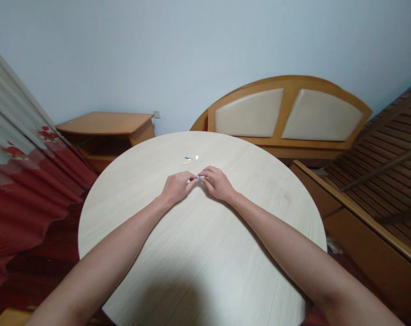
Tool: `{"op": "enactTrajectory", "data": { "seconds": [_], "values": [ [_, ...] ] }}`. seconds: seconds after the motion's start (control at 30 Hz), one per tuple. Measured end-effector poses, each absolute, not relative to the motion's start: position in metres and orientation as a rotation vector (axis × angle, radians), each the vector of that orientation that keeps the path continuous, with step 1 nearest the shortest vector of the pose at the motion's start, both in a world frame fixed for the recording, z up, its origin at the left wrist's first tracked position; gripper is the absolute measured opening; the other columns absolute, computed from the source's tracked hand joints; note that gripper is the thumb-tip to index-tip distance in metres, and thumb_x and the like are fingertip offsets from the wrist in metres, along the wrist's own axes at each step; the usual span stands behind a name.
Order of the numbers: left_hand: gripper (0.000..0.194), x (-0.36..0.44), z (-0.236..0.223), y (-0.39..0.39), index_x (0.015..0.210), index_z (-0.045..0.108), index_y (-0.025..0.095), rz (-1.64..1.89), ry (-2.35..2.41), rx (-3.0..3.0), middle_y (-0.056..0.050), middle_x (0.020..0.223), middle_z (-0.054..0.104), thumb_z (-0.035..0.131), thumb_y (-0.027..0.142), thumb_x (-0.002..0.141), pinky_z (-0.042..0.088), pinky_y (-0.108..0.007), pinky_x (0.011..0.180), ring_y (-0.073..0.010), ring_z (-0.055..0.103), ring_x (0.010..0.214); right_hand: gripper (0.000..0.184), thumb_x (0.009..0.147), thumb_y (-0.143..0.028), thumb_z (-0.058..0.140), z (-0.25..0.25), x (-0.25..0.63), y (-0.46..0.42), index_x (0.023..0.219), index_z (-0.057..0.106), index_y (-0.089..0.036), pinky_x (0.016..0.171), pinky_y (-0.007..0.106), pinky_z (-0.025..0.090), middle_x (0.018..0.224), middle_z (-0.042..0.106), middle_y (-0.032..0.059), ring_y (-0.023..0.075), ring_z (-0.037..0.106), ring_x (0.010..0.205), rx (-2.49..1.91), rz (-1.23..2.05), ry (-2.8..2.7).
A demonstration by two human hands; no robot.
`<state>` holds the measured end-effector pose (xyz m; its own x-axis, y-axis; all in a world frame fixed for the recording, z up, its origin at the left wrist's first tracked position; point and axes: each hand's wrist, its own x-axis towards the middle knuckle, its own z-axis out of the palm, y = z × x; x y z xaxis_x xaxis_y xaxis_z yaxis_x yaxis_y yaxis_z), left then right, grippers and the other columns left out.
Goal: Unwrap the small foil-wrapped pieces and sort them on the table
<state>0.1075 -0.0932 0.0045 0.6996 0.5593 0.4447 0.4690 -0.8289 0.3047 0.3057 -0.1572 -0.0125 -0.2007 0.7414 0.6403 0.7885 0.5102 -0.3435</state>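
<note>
Over the middle of a round pale wood-grain table, my left hand (178,185) and my right hand (218,183) meet fingertip to fingertip. Between them they pinch a small grey-blue piece (199,178), too small to name and partly hidden by the fingers. Thumb and forefinger of each hand are closed on it. Just beyond the hands lie several small bits: a thin dark stick-like piece (188,158), a flat beige strip (186,162) and a small whitish-green square (197,157).
The round table (151,244) fills the middle. Behind it stand a wooden cabinet (106,122) and a headboard with cream panels (249,113). A red and white curtain (31,194) hangs at left. Wooden slats (389,158) lean at right, beside a long wooden board (355,213).
</note>
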Motion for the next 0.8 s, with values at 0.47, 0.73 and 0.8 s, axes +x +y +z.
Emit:
{"op": "enactTrajectory", "data": {
  "seconds": [0.47, 0.73, 0.8],
  "values": [
    [0.02, 0.1086, 0.0044, -0.0942, 0.105, 0.076, 0.023, 0.803, 0.867, 2.73, -0.003, 0.102, 0.078, 0.06, 0.033, 0.099, 0.049, -0.028, 0.079, -0.0183, 0.071, 0.092, 0.018, 0.097, -0.023, 0.054, -0.0124, 0.3059, -0.1569, 0.101, 0.072, -0.02, 0.083, 0.037, 0.045, 0.097, 0.071, 0.0089, 0.023, 0.063, 0.093, -1.263, -0.105, -1.959],
    [0.021, 0.1083, 0.0042, -0.0942, 0.106, 0.075, 0.022, 0.862, 0.859, 2.719, -0.004, 0.099, 0.078, 0.06, 0.034, 0.098, 0.049, -0.028, 0.078, -0.0182, 0.07, 0.09, 0.016, 0.096, -0.024, 0.054, -0.0102, 0.3046, -0.1594, 0.098, 0.07, -0.021, 0.084, 0.038, 0.045, 0.097, 0.071, 0.0082, 0.0232, 0.063, 0.094, -1.281, -0.131, -1.932],
    [0.021, 0.1085, 0.0047, -0.0949, 0.107, 0.075, 0.021, 0.863, 0.854, 2.717, -0.004, 0.099, 0.078, 0.062, 0.035, 0.097, 0.049, -0.028, 0.078, -0.0183, 0.07, 0.09, 0.015, 0.096, -0.023, 0.055, -0.0096, 0.3039, -0.1602, 0.097, 0.069, -0.02, 0.083, 0.038, 0.045, 0.096, 0.07, 0.0085, 0.0232, 0.063, 0.093, -1.286, -0.153, -1.91]
  ]
}}
